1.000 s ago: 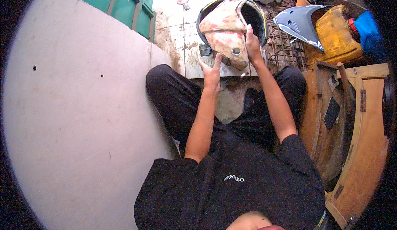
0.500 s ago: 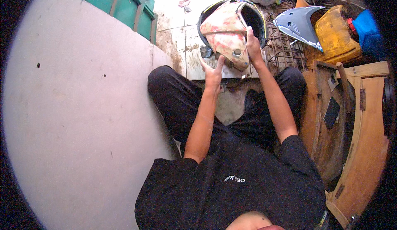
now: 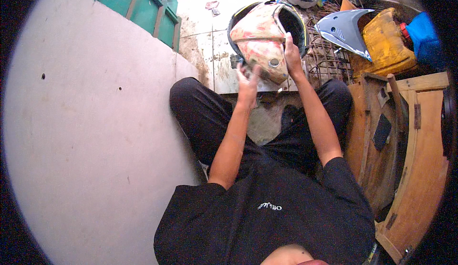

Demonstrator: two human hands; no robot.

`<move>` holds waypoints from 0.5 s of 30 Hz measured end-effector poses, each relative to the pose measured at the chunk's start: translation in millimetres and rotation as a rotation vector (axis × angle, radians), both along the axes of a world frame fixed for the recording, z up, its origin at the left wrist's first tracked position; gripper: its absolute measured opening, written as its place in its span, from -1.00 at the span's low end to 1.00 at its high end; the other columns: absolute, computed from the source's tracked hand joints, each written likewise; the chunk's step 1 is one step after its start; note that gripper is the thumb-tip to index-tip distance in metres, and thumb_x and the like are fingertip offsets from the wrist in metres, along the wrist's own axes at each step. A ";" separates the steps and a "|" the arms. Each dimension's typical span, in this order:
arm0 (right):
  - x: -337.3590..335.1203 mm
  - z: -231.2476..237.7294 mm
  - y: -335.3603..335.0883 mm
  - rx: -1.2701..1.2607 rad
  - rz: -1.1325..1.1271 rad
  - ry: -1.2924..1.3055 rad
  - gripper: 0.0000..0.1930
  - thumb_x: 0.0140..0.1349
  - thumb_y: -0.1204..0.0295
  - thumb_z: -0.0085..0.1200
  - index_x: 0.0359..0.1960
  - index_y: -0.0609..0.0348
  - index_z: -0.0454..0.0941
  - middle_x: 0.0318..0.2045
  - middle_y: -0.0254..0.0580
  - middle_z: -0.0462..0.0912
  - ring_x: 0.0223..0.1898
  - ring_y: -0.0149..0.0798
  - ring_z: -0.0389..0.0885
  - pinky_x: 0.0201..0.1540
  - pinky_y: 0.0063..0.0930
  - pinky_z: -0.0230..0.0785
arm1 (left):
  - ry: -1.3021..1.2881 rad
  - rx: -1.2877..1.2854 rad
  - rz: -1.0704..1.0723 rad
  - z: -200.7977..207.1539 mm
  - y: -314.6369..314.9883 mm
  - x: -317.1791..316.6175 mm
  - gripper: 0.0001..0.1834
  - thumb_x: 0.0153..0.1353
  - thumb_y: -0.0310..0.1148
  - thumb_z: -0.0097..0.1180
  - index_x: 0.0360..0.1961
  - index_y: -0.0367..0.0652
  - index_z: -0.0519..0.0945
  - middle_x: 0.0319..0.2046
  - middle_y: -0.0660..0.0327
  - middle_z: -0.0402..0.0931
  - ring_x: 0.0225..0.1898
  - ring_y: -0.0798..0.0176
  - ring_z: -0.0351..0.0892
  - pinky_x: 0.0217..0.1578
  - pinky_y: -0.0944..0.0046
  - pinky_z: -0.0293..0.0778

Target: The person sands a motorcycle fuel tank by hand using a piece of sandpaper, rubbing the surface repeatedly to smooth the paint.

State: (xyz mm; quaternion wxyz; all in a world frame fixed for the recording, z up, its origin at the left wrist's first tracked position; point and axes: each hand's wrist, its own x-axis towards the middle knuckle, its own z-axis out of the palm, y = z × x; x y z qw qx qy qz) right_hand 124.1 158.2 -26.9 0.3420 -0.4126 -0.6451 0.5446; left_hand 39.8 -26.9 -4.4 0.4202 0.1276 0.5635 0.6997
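Note:
A full-face helmet shell [image 3: 257,29], cream with patchy red and worn-looking paint, rests on a pale tiled surface before me. My right hand [image 3: 293,57] grips its right side, thumb on the outer shell near the face opening. At the helmet's lower left edge is my left hand [image 3: 246,81], its fingers smeared by motion. A brownish dark patch shows beside that thumb; whether it is a held piece or part of the helmet, I cannot make out. A small dark block [image 3: 235,61] lies on the tiles just left of the helmet.
Rusty metal grating [image 3: 329,60] lies right of the helmet, near a grey plastic panel [image 3: 346,29] and a yellow jerrycan [image 3: 389,38]. Wooden furniture holding a phone [image 3: 381,131] stands at my right. A white wall [image 3: 105,122] and green metal panel [image 3: 129,3] bound the left.
My left hand has shifted slightly left and down along the helmet's lower edge and is now blurred. The right hand keeps its grip, and the helmet has barely moved.

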 end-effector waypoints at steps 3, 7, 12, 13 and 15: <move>-0.7 5.7 -5.7 -0.024 0.015 -0.009 -0.28 0.43 -0.12 -0.41 -0.09 0.39 0.58 -0.23 -0.18 0.67 -0.20 -0.37 0.58 -0.03 -0.49 0.38 | 0.165 -0.071 -0.039 -6.5 -2.0 1.8 0.14 0.02 0.02 0.38 0.38 -0.28 -0.11 0.28 -0.07 0.03 0.28 0.06 0.10 0.26 0.15 0.13; -11.8 11.4 -18.8 0.059 -0.113 0.068 -0.26 0.44 -0.10 -0.44 -0.33 0.43 0.56 -0.49 0.04 0.63 -0.36 -0.20 0.55 -0.15 -0.28 0.36 | 0.145 -0.078 -0.053 -6.0 -1.7 2.1 0.18 0.00 0.01 0.40 0.38 -0.29 -0.15 0.30 -0.12 0.00 0.30 0.03 0.07 0.27 0.13 0.11; -4.2 13.9 -12.4 0.016 0.003 0.027 -0.28 0.43 -0.11 -0.41 -0.10 0.40 0.58 -0.24 -0.17 0.68 -0.22 -0.35 0.59 -0.06 -0.48 0.40 | -0.120 0.028 0.117 2.0 -1.9 -4.9 0.22 0.01 0.00 0.39 0.38 -0.31 -0.24 0.32 -0.16 -0.03 0.35 0.00 0.00 0.33 0.12 -0.02; -5.4 12.1 -13.1 0.002 -0.008 0.020 -0.28 0.44 -0.10 -0.41 -0.09 0.40 0.58 -0.24 -0.17 0.67 -0.21 -0.35 0.59 -0.05 -0.48 0.39 | -0.121 0.000 0.085 -0.5 -1.6 -7.9 0.24 0.00 0.01 0.40 0.39 -0.29 -0.24 0.32 -0.16 -0.02 0.35 0.00 0.00 0.32 0.11 -0.01; -5.8 9.9 -11.2 -0.009 -0.016 0.012 -0.28 0.44 -0.10 -0.41 -0.08 0.39 0.58 -0.23 -0.17 0.67 -0.20 -0.35 0.59 -0.05 -0.48 0.39 | -0.012 -0.075 -0.003 -6.7 -4.4 4.2 0.25 -0.02 0.04 0.40 0.40 -0.28 -0.25 0.33 -0.17 -0.04 0.35 -0.01 0.00 0.31 0.08 0.01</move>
